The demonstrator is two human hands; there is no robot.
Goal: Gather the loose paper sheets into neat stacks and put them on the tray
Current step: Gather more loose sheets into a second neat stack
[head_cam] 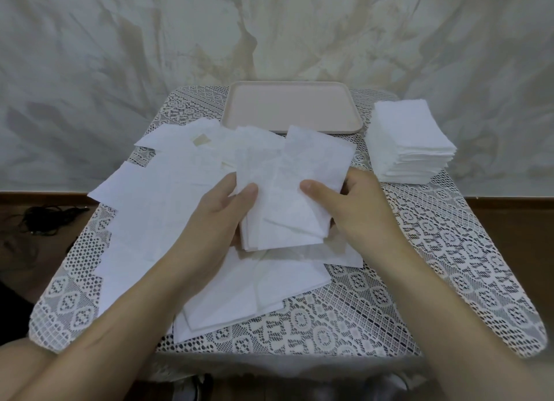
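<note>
While both hands hold a bundle (284, 196) above the middle of the cloth (434, 250), I see the left hand (221, 208) gripping its left edge, thumb laid on top and fingers tucked underneath. The right hand (350, 208) grips the right edge in the same way, thumb on top, fingers curled behind the paper. From my feed the bundle looks uneven: its sheets fan out at different angles, and corners stick out along the top. Below it and to its left, loose sheets (156, 196) lie scattered and overlapping on the lace, some overhanging the left edge. One of them, at the far side, carries a small tan patch (203, 139). The tray (292, 107), pale pink, sits at the far edge, its near rim just behind the farthest loose sheets. To its right a squared stack (410, 143) rests on the cloth, apart from the tray. On the floor at left I make out a dark cable (45, 217).
</note>
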